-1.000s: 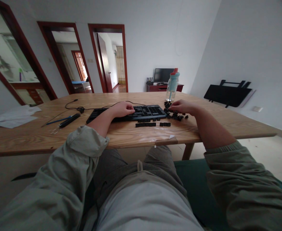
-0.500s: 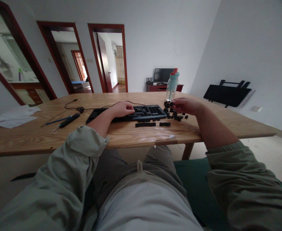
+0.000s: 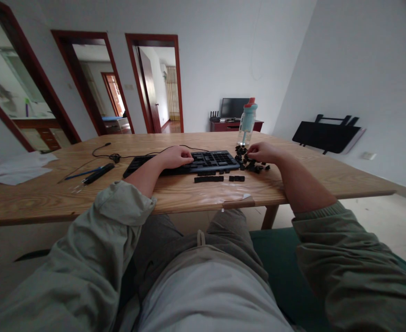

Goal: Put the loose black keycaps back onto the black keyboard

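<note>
A black keyboard (image 3: pixel 220 159) lies on the wooden table, with keys gone from parts of its right side. My left hand (image 3: pixel 176 157) rests on its middle, fingers curled in; whatever they may hold is hidden. To the right of the keyboard is a pile of loose black keycaps (image 3: pixel 254 168). Over that pile is my right hand (image 3: pixel 263 152), its thumb and fingertips drawn together among the caps; I cannot make out what is between them. A row of keycaps (image 3: pixel 209 179) and a shorter row (image 3: pixel 236 178) lie in front of the keyboard.
Behind the pile stands a clear bottle (image 3: pixel 247 123) with a red and teal top. Left of the keyboard are a black-handled tool (image 3: pixel 99 174), a blue pen-like stick (image 3: pixel 81 173), a coiled cable (image 3: pixel 115 157) and white paper sheets (image 3: pixel 23 168). Torn film (image 3: pixel 239 201) lies at the table's front edge.
My right hand has lowered slightly onto the keycap pile; the dark keycap seen at its fingertips before no longer shows there. My left hand has stayed on the keyboard.
</note>
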Demonstrator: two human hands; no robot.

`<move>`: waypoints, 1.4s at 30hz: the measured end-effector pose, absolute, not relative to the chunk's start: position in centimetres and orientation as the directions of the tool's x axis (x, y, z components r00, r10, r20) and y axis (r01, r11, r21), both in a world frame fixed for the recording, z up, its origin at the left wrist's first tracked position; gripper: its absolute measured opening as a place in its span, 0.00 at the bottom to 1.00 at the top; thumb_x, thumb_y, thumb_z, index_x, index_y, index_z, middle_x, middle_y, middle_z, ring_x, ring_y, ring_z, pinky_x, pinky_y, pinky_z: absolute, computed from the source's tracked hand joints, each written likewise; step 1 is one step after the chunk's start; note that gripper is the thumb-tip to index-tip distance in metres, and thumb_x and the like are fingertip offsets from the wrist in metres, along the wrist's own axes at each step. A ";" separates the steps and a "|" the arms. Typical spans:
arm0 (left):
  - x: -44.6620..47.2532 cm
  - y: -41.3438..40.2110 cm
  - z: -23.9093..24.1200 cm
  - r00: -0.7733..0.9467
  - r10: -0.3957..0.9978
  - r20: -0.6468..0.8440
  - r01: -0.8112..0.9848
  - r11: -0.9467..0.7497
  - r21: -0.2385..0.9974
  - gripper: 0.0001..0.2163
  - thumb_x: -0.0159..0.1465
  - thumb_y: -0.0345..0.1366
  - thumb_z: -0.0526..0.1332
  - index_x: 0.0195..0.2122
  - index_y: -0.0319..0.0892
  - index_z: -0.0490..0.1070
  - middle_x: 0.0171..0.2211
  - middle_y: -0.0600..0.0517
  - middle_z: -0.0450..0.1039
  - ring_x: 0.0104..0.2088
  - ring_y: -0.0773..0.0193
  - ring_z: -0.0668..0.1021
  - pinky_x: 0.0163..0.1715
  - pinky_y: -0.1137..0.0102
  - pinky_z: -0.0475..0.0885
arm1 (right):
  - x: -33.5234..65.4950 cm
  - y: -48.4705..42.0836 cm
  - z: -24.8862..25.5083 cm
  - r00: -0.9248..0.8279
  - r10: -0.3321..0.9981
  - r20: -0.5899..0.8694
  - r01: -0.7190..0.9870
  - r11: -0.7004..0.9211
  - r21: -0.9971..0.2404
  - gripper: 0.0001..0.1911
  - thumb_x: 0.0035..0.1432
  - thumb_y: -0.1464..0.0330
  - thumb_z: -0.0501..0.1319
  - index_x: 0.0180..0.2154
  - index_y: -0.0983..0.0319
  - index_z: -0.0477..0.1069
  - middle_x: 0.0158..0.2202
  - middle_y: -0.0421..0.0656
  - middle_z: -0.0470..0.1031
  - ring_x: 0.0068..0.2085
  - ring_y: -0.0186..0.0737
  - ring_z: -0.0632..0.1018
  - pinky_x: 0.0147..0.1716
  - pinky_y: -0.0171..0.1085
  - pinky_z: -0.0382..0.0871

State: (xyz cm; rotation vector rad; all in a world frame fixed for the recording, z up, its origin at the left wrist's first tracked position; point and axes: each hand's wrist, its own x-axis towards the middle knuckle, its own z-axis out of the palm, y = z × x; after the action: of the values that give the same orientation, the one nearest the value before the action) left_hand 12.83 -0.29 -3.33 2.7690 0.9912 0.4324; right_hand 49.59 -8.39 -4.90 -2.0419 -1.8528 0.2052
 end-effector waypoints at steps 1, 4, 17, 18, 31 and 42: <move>12.8 -0.3 -3.4 0.739 0.638 0.215 0.588 -0.767 0.257 0.17 0.60 0.47 0.57 0.37 0.41 0.78 0.34 0.50 0.79 0.33 0.62 0.77 0.34 0.70 0.67 | 49.4 -8.4 -4.9 0.071 0.985 0.155 0.921 -0.005 -0.390 0.15 0.52 0.58 0.64 0.37 0.60 0.78 0.34 0.46 0.79 0.34 0.43 0.76 0.30 0.37 0.67; 12.8 -0.2 -3.5 0.742 0.635 0.215 0.582 -0.769 0.263 0.17 0.60 0.47 0.57 0.37 0.41 0.78 0.33 0.50 0.79 0.33 0.62 0.77 0.34 0.70 0.67 | 48.8 -8.2 -5.0 -0.086 0.990 0.108 0.903 0.123 -0.412 0.16 0.51 0.57 0.66 0.38 0.59 0.79 0.35 0.44 0.80 0.36 0.42 0.77 0.33 0.36 0.68; 12.9 -0.5 -3.3 0.740 0.639 0.208 0.588 -0.766 0.262 0.16 0.60 0.46 0.58 0.38 0.40 0.78 0.34 0.49 0.79 0.33 0.62 0.77 0.34 0.70 0.67 | 49.3 -8.3 -5.0 -0.003 0.998 0.057 0.932 0.023 -0.363 0.10 0.50 0.67 0.65 0.36 0.60 0.78 0.34 0.44 0.79 0.33 0.40 0.76 0.29 0.35 0.67; 12.9 -0.5 -3.3 0.742 0.637 0.211 0.584 -0.768 0.263 0.16 0.60 0.46 0.58 0.38 0.40 0.78 0.33 0.50 0.79 0.33 0.62 0.77 0.33 0.70 0.67 | 49.5 -8.3 -4.9 0.032 0.996 0.085 0.929 0.002 -0.370 0.10 0.51 0.66 0.64 0.37 0.61 0.78 0.34 0.45 0.79 0.33 0.41 0.76 0.30 0.35 0.67; 12.9 0.6 -4.0 0.743 0.632 0.220 0.579 -0.772 0.262 0.17 0.60 0.47 0.58 0.37 0.41 0.78 0.33 0.51 0.80 0.32 0.63 0.77 0.34 0.70 0.67 | 54.1 -4.5 -7.7 0.404 0.886 0.229 0.821 -0.241 -0.517 0.32 0.51 0.79 0.59 0.59 0.63 0.73 0.37 0.47 0.81 0.30 0.39 0.78 0.30 0.33 0.70; 12.9 0.8 -4.0 0.752 0.614 0.240 0.555 -0.786 0.272 0.16 0.60 0.47 0.58 0.36 0.41 0.78 0.31 0.52 0.79 0.32 0.63 0.76 0.33 0.71 0.66 | 54.1 -4.1 -7.2 0.265 0.961 0.082 0.936 -0.236 -0.263 0.25 0.55 0.77 0.61 0.55 0.60 0.77 0.34 0.45 0.81 0.27 0.36 0.77 0.28 0.33 0.68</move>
State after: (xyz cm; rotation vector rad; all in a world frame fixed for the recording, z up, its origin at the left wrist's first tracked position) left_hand 12.92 0.79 -4.03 2.7662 0.9318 0.4749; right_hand 54.12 -4.15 -7.24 -2.2791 -1.7549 0.1393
